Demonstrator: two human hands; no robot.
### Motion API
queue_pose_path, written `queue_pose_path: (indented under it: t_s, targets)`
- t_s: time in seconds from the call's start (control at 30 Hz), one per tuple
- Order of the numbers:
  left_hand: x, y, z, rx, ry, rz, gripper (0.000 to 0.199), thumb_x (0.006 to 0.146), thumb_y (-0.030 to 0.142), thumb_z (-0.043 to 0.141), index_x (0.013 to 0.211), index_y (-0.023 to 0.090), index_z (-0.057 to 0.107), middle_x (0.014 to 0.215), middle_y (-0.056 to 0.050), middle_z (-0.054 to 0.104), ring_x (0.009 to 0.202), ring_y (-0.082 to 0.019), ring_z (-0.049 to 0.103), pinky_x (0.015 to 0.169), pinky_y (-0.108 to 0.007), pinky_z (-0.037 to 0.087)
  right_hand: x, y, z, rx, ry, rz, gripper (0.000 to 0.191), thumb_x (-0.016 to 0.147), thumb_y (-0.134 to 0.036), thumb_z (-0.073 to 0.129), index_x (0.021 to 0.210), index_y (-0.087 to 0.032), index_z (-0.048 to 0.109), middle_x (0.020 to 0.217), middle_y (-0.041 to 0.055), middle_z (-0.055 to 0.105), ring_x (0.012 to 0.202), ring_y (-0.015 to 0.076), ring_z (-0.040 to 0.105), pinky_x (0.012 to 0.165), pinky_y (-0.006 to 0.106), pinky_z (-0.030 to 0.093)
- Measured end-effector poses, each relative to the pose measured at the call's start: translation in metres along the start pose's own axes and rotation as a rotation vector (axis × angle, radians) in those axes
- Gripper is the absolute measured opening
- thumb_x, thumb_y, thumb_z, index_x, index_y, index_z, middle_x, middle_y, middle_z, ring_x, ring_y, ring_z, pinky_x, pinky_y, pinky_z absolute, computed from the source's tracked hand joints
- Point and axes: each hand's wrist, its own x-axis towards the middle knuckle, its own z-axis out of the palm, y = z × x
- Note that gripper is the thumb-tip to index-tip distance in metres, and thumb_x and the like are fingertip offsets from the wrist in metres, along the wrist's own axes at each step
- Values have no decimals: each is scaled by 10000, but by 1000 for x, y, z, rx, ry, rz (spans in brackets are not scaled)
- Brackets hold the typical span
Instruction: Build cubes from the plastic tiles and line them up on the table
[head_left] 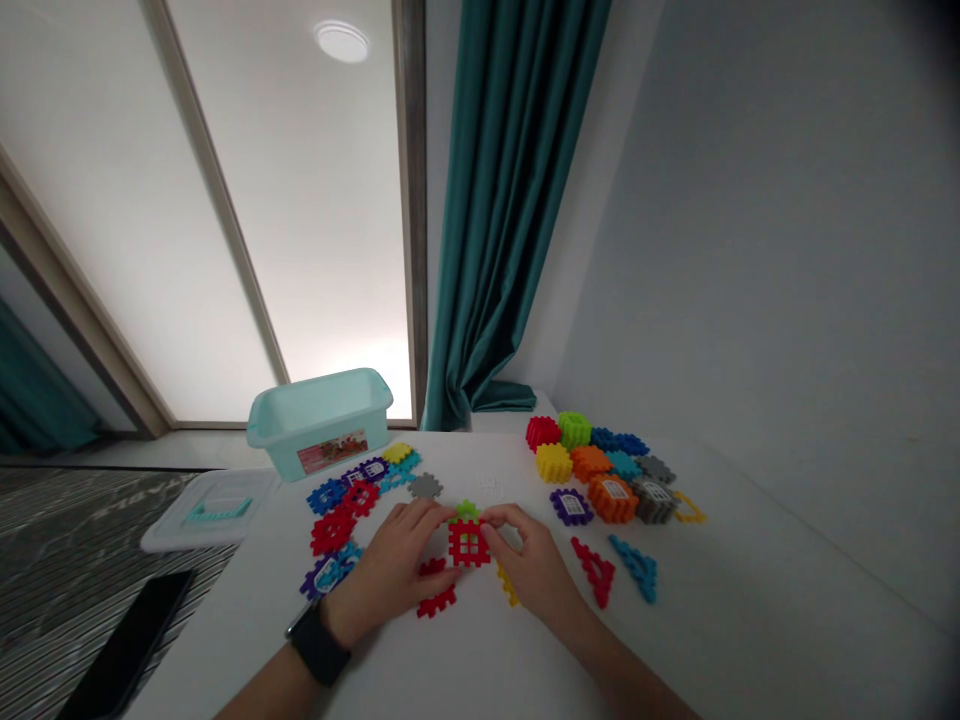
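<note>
A red square interlocking block with a window grid (469,543) stands in the middle of the white table, with a lime-green block (468,510) directly behind its top edge. My right hand (531,560) pinches the red block at its upper right. From the other side, my left hand (401,555), wearing a black watch, holds it with the forefinger at the upper left corner and the thumb lower down. Under that thumb lies another red block (436,590), partly covered. A yellow piece (507,584) shows beside my right hand, mostly hidden by it.
Stacked coloured blocks (613,498) sit at the right, near red (595,572) and blue (636,568) triangular pieces. Loose blocks (334,530) lie at the left. Behind them is a mint tub (322,415); its lid (210,510) and a black phone-like slab (127,645) are further left.
</note>
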Motion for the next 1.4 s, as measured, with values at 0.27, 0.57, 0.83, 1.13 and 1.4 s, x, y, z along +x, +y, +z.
queue_pose_path:
  t_s: [0.27,0.57,0.83,1.13,1.4]
  targets:
    - [3,1,-5,131,-5,70,459,793,285,782,1206,236,590,1147,-89,660,1049,-296,625,896,-424,500,2,1,1,120,-48,173,212,897,-383,584,892,-214,710,877,50,752,816,221,707,760,372,603]
    - [2,-5,-2,107,93,68,478,738,209,727,1193,218,583,1190,-114,631,1075,-298,626,914,-437,522,0,-6,-3,-32,-4,-84,155,946,-249,516,998,-215,658,957,65,717,922,222,682,813,359,586]
    - [1,-10,-4,17,170,31,516,719,177,731,1210,217,575,1230,-121,610,1104,-290,619,937,-435,542,-2,-15,-12,-258,-143,-429,302,914,-93,513,1158,-248,602,1176,87,669,1117,248,611,964,458,536]
    - [1,-8,-4,7,185,42,510,713,157,728,1197,203,573,1229,-132,607,1108,-289,618,940,-435,545,0,-16,-14,-339,-178,-474,261,932,-102,529,1132,-250,609,1178,79,683,1099,248,627,944,470,540]
    - [0,-9,-4,0,251,88,511,682,155,736,1164,198,572,1186,-126,621,1086,-288,628,928,-436,551,0,-12,-13,-334,-181,-464,229,950,-106,528,1125,-236,600,1204,86,677,1113,245,626,951,468,528]
